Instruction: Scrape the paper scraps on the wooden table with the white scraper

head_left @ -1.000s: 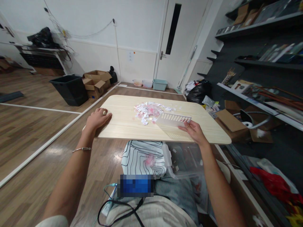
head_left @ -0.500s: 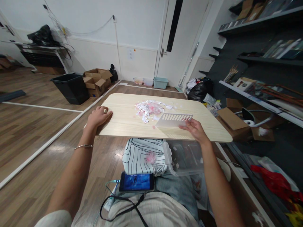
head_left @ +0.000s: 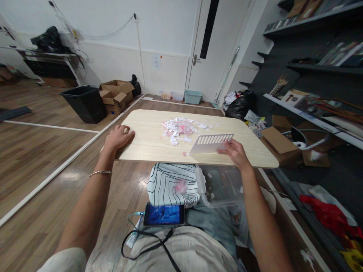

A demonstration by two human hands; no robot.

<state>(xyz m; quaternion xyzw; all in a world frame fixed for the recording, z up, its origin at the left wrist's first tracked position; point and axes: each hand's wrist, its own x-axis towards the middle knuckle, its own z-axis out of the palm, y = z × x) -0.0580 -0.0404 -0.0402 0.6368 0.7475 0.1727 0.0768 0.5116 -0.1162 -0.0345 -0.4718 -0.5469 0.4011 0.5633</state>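
My right hand (head_left: 236,153) pinches the right end of a white slotted plastic panel (head_left: 208,146), which stands tilted on its long edge upon the pale wooden table (head_left: 147,149). Beside the panel's lower left corner lies a small pink scrap (head_left: 185,153). A loose pile of torn white and pink paper bits (head_left: 180,128) is spread behind the panel, mid-table. At the table's left edge rests my left hand (head_left: 117,136), its fingers bent over the board and its thumb not clearly seen.
Below the table edge are a striped cloth (head_left: 170,185) with a pink tuft, a clear plastic bin (head_left: 222,187) and a phone (head_left: 163,214) on my lap. A black waste bin (head_left: 85,105) and cardboard boxes (head_left: 116,94) stand left; shelves (head_left: 314,94) line the right.
My right hand has drawn the panel slightly toward the right, away from the pile. The pink scrap lies nearer the front edge. My left hand stays put.
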